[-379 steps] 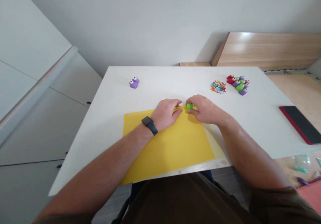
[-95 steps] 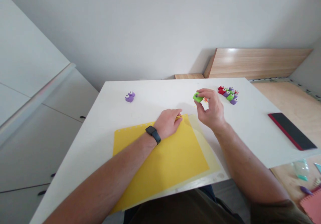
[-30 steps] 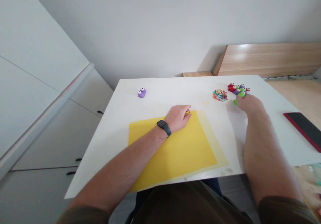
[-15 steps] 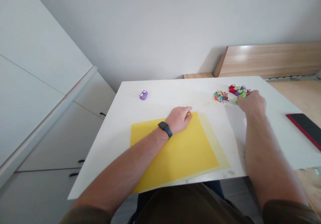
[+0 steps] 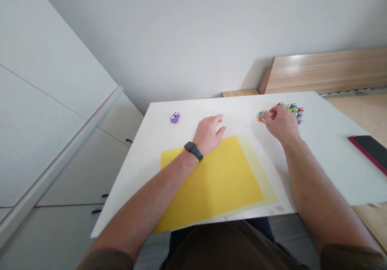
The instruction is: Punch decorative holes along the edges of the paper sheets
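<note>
My left hand (image 5: 209, 132) is over the top edge of a yellow sheet (image 5: 223, 177), with thumb and fingers apart and nothing visible between them. A dark watch is on that wrist. My right hand (image 5: 282, 122) is curled, thumb and fingertips close together, over the right part of a pile of small multicoloured bits (image 5: 260, 116). Whatever its fingers hold is hidden. Just behind and right of it are several small red, green and purple toys with bulging eyes (image 5: 294, 109), partly covered by the hand. Two purple toys of the same kind (image 5: 174, 118) stand together at the far left.
A pale yellow sheet (image 5: 261, 177) shows from under the yellow one. A few yellow bits (image 5: 249, 126) lie left of the pile. On the right of the white table (image 5: 326, 161) is a black and red flat object (image 5: 369, 151). White cabinets (image 5: 72, 157) stand at the left.
My right hand has moved left from the toys to the multicoloured pile. My left hand has shifted up and left, and its fingers have spread; a small yellow thing was at its fingertips before.
</note>
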